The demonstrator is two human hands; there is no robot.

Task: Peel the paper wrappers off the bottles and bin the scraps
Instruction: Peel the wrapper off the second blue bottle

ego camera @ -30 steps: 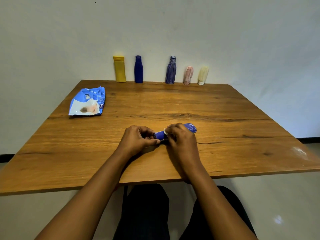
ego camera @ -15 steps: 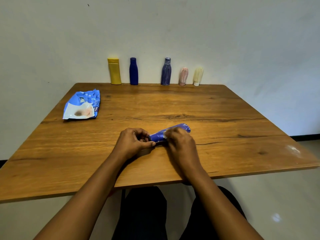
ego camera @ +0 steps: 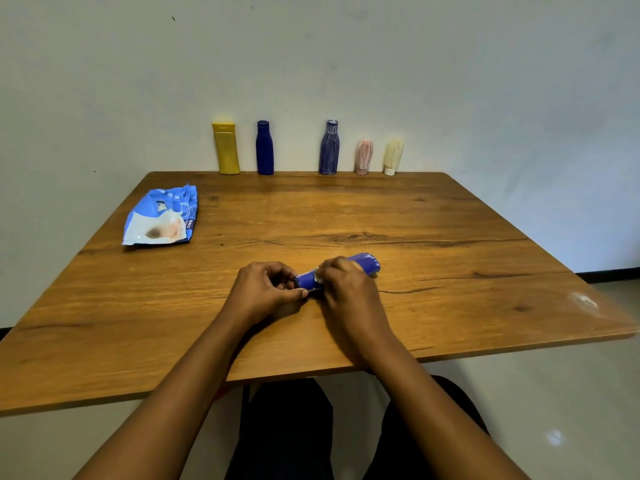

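A blue bottle (ego camera: pixel 365 263) wrapped in blue paper lies on its side near the front middle of the wooden table (ego camera: pixel 450 237). My left hand (ego camera: pixel 263 289) pinches its neck end. My right hand (ego camera: pixel 346 289) grips the body, fingers curled over the wrapper, where a small white patch shows. Most of the bottle is hidden under my hands. Along the far edge stand a yellow bottle (ego camera: pixel 227 148), a plain blue bottle (ego camera: pixel 265 148), a blue wrapped bottle (ego camera: pixel 329 148), a pink wrapped bottle (ego camera: pixel 364 157) and a cream wrapped bottle (ego camera: pixel 393 156).
A flat blue and white plastic packet (ego camera: pixel 161 216) lies at the table's left. A white wall stands directly behind the row of bottles. My knees are under the table's front edge.
The bottle has tilted slightly between my hands, its far end a little higher. Both hands stay on it in nearly the same place.
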